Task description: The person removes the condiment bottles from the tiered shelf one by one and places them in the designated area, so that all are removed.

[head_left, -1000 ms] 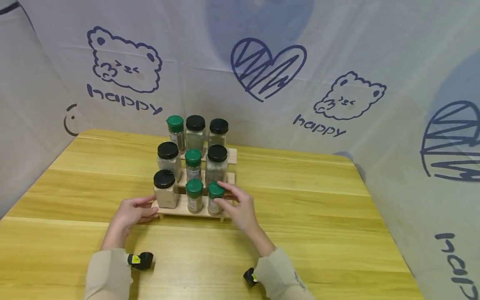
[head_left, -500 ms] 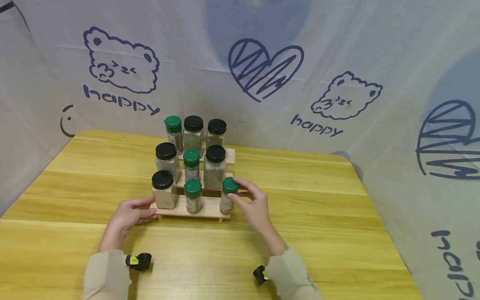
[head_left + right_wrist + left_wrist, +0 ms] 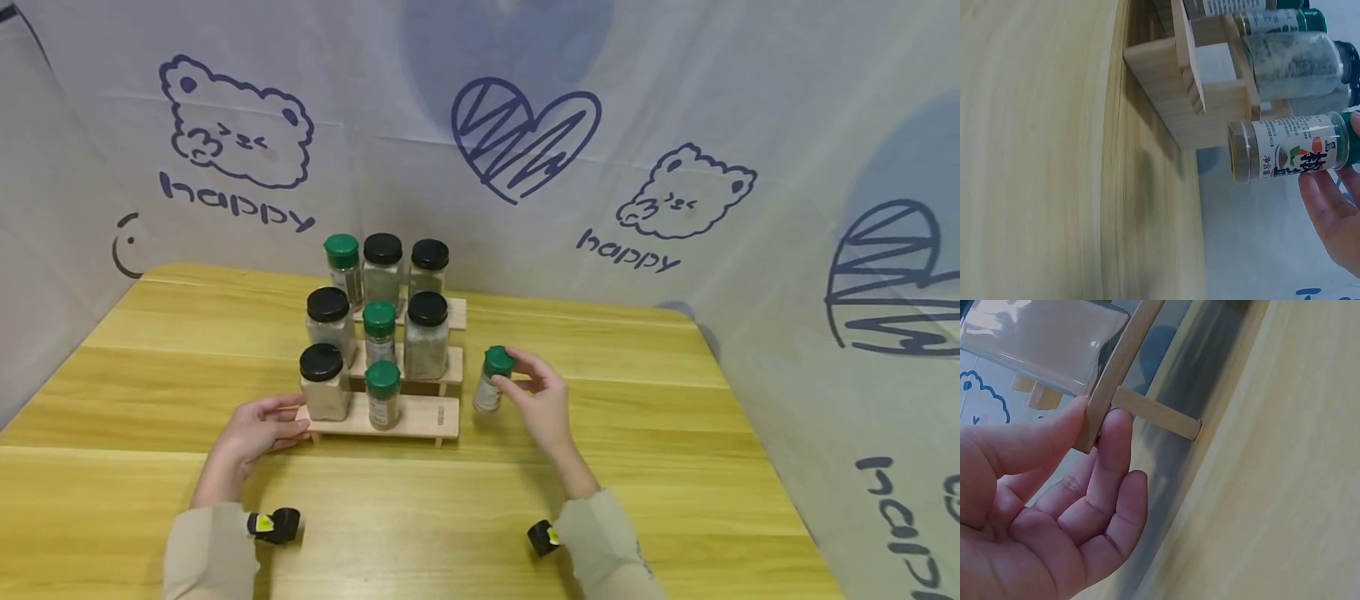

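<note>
A three-step wooden spice rack stands on the table, bearing jars with black or green lids. My left hand grips the left end of its lowest step; in the left wrist view the thumb lies on top of the board and the fingers curl beneath. To the right of the rack, my right hand pinches a green-lidded spice jar by its cap. This jar, with its printed label, hangs above the table, slightly tilted. A black-lidded jar and a green-lidded jar share the lowest step.
On the middle step stand two black-lidded jars and a small green-lidded jar. Three more jars, among them a black-lidded one, fill the top step near the printed cloth backdrop. Wooden table extends to the right.
My right hand has lifted the green-lidded jar off the right end of the lowest step and carried it rightward past the rack. My left hand keeps its hold on the rack.
</note>
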Demonstrator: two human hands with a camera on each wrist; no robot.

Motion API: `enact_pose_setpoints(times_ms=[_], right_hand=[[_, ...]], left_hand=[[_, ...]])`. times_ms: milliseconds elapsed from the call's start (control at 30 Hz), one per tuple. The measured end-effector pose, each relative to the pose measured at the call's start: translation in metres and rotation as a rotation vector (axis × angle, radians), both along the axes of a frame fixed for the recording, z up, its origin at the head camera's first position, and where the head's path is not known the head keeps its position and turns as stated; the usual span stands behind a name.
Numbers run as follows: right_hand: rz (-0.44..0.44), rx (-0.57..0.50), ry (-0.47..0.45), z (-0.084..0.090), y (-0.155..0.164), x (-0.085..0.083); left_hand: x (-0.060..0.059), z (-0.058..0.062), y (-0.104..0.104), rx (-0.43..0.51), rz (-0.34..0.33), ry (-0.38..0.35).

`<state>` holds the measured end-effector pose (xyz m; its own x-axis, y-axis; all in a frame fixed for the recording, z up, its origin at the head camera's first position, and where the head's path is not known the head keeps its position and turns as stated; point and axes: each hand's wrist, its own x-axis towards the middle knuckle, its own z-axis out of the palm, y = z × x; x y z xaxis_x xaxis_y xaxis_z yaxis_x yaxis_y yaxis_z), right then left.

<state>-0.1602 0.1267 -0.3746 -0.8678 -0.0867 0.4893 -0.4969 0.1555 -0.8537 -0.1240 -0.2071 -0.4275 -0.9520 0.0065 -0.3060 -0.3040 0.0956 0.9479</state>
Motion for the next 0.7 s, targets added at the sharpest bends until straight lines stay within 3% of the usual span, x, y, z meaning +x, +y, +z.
enact_pose_setpoints(times_ms=[700], right_hand=[[-0.114, -0.121, -0.094, -0.020, -0.005, -0.044]], left_hand=[[0.001, 0.002, 0.001, -0.047, -0.013, 0.000]])
